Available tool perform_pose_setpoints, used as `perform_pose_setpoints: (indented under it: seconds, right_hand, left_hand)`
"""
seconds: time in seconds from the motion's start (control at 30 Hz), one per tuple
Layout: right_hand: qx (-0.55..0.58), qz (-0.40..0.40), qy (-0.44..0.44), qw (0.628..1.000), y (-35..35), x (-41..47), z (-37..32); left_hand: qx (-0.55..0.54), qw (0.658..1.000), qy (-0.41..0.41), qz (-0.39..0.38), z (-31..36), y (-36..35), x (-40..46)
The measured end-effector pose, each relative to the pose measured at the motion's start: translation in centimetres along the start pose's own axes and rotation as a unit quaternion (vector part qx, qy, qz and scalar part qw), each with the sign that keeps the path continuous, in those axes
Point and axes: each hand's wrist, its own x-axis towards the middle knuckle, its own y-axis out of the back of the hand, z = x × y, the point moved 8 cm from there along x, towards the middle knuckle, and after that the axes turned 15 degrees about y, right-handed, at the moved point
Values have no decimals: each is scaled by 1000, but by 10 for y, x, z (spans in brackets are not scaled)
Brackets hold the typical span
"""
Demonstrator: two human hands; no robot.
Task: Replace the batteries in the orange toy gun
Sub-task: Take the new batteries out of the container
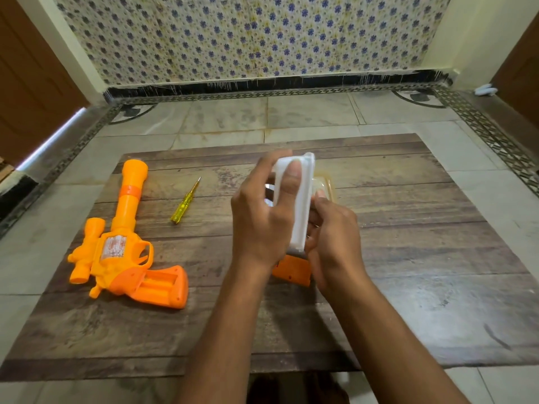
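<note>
A person's left hand point(264, 217) and right hand point(332, 243) hold a white plastic box point(297, 205) on edge above a wooden board point(408, 258), the fingers of both curled around its sides. The orange toy gun point(125, 246) lies well apart at the board's left, its grip compartment open and apparently empty; the orange battery cover point(293, 271) sits beneath the hands, a yellow screwdriver point(186, 201) near the barrel. Fresh batteries have seemingly yet to go in, and the cover remains off.

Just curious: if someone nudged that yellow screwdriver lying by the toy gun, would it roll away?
Probably a little: the screwdriver looks slim and rounded, lying flat on the wooden board. It seems light and stiff, and its clear plastic handle may be slippery.
</note>
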Motion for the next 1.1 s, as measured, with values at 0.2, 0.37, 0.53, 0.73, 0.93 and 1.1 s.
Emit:
perform_pose_setpoints:
  seconds: [0.2,0.37,0.53,0.73,0.93,1.1]
  right_hand:
    - [25,51,-26,998,11,-1,9]
    - [279,82,-135,947,5,0,24]
    - [265,81,-105,955,12,12,27]
    - [144,149,-35,978,54,21,9]
    - [38,237,102,965,110,28,-29]
    - [-26,281,185,942,141,30,-49]
  left_hand:
    - [117,990,-79,20,12,-17,-15]
    - [41,994,-79,61,14,-9,-15]
    - [-49,994,-34,91,5,-2,-13]
    - [-209,973,93,-1,-12,-19,-9]
    - [-239,953,160,-92,-21,-51,-27]
    - [-138,970,146,-135,-25,-80,-36]
